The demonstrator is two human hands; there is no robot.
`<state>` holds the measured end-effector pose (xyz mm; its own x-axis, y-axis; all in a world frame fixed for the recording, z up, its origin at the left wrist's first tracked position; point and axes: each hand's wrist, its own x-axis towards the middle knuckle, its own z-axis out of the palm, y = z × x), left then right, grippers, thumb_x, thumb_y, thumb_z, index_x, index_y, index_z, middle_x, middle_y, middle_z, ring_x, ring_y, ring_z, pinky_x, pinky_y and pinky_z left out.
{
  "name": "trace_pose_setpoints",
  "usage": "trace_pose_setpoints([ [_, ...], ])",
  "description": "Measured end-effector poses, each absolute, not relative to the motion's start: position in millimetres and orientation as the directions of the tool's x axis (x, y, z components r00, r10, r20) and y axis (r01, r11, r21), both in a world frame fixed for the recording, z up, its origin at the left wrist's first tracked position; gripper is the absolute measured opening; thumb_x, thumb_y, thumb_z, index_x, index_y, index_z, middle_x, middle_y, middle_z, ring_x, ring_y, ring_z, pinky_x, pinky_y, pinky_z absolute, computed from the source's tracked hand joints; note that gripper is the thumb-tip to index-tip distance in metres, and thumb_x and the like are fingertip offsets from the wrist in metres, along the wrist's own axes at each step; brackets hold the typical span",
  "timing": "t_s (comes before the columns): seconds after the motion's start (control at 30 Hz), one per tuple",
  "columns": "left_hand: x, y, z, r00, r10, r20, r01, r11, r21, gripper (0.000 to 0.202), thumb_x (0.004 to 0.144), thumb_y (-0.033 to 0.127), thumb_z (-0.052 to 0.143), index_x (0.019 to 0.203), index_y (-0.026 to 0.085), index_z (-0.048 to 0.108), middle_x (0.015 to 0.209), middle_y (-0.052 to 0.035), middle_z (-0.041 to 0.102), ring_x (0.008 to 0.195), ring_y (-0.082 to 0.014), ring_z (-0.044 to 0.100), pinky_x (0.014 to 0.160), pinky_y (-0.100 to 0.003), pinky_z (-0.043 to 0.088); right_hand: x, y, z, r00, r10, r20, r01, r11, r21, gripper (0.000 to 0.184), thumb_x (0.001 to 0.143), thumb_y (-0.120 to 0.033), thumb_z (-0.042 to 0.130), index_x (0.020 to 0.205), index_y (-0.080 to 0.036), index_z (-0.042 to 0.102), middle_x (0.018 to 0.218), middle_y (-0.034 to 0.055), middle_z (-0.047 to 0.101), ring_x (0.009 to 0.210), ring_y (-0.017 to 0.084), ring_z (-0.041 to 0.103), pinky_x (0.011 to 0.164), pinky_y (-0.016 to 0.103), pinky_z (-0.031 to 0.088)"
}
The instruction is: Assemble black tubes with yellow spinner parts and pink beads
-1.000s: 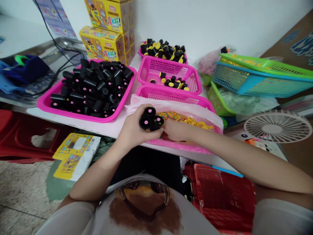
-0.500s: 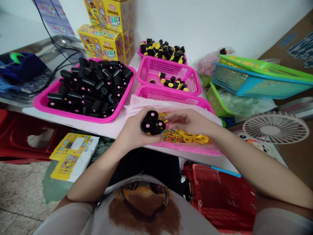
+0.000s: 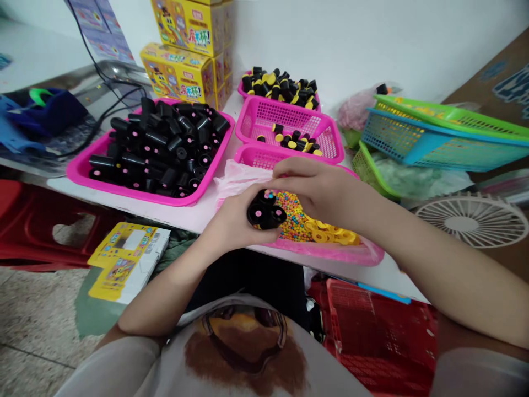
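Observation:
My left hand [image 3: 235,220] is wrapped round a bunch of three black cups [image 3: 264,216], mouths up; pink dots show inside two of them. Curled over the rearmost cup is my right hand [image 3: 318,184], its fingertips pinched just above the mouth. A few small coloured balls [image 3: 270,194] show there, at the fingertips. Under both hands, a pink basket [image 3: 351,256] lined with thin plastic holds a heap of small multicoloured balls [image 3: 291,215]. Yellow ring-like caps [image 3: 330,231] lie at the heap's right end.
A pink tray [image 3: 165,199] piled with black cups stands left. Behind are pink baskets [image 3: 248,124] with black-and-yellow pieces, and stacked yellow boxes [image 3: 177,71]. To the right are green and blue baskets [image 3: 397,138] and a fan [image 3: 467,223]. A red crate [image 3: 384,336] sits below.
My right hand has lifted from the coloured balls and moved left over the rear cup. Coloured balls now show at that cup's mouth. The left hand keeps the three cups; the view has shifted slightly.

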<state>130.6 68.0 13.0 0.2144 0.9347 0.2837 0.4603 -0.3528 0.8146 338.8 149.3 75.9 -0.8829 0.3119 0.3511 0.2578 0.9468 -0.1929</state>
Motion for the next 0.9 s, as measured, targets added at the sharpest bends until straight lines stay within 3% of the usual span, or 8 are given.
trace_pose_setpoints([
  [0.13,131.0,68.0,13.8,0.215,0.937,0.276,0.446,-0.345,0.826,0.064,0.07,0.025,0.081,0.131,0.018,0.063,0.113,-0.0012,0.076,0.101,-0.0219,0.072,0.094,-0.03,0.055,341.4,148.4,82.0,-0.898,0.319,0.304,0.28,0.946,-0.165,0.055,0.086,0.002,0.041,0.124,-0.024,0.072,0.126,0.0057,0.07,0.111,0.018,0.068,0.094,0.032,0.058],
  [0.27,131.9,68.2,14.9,0.225,0.935,0.272,0.443,-0.347,0.826,0.059,0.069,0.024,0.081,0.124,0.017,0.064,0.108,0.0007,0.075,0.095,-0.0193,0.071,0.088,-0.027,0.054,340.0,146.7,85.7,-0.916,0.295,0.272,0.246,0.948,-0.2,0.055,0.081,0.005,0.039,0.112,-0.023,0.075,0.118,0.0028,0.073,0.101,0.014,0.069,0.086,0.026,0.057],
  [0.5,131.8,68.5,11.6,0.219,0.932,0.288,0.441,-0.358,0.823,0.06,0.069,0.024,0.082,0.125,0.018,0.062,0.108,0.0004,0.074,0.095,-0.0186,0.07,0.087,-0.026,0.053,345.4,147.0,102.9,-0.908,0.34,0.246,0.286,0.93,-0.232,0.048,0.085,0.001,0.043,0.111,-0.021,0.076,0.114,0.005,0.076,0.098,0.016,0.071,0.084,0.028,0.056],
  [0.57,131.2,68.4,10.0,0.206,0.932,0.298,0.431,-0.36,0.828,0.059,0.069,0.025,0.082,0.123,0.018,0.062,0.107,-0.0001,0.074,0.096,-0.0188,0.069,0.087,-0.027,0.053,350.1,148.6,102.2,-0.894,0.433,0.119,0.399,0.888,-0.229,0.041,0.086,-0.002,0.049,0.108,-0.022,0.077,0.109,0.0046,0.077,0.095,0.018,0.072,0.082,0.029,0.055],
  [0.67,130.8,68.1,9.6,0.172,0.932,0.32,0.43,-0.363,0.827,0.055,0.07,0.025,0.081,0.12,0.019,0.061,0.107,-0.0004,0.073,0.097,-0.0192,0.069,0.087,-0.028,0.053,351.3,150.4,79.7,-0.804,0.565,-0.185,0.591,0.793,-0.146,0.038,0.079,0.002,0.057,0.102,-0.022,0.077,0.101,0.0045,0.079,0.087,0.02,0.072,0.074,0.029,0.051],
  [0.73,131.0,67.9,10.8,0.151,0.937,0.316,0.442,-0.35,0.826,0.053,0.069,0.026,0.08,0.118,0.02,0.061,0.104,-0.0002,0.072,0.096,-0.0199,0.069,0.086,-0.029,0.054,346.7,149.7,53.1,-0.736,0.62,-0.273,0.666,0.734,-0.13,0.04,0.074,0.006,0.058,0.1,-0.019,0.076,0.099,0.0077,0.078,0.082,0.021,0.072,0.069,0.029,0.049],
  [0.9,131.8,68.1,13.8,0.133,0.947,0.291,0.45,-0.32,0.834,0.053,0.069,0.029,0.079,0.117,0.019,0.061,0.105,-0.0009,0.073,0.099,-0.0217,0.069,0.089,-0.031,0.054,328.8,143.6,-7.1,-0.798,0.569,-0.2,0.594,0.688,-0.417,0.026,0.087,0.003,0.054,0.096,-0.014,0.073,0.099,0.011,0.078,0.081,0.021,0.07,0.079,0.034,0.054],
])
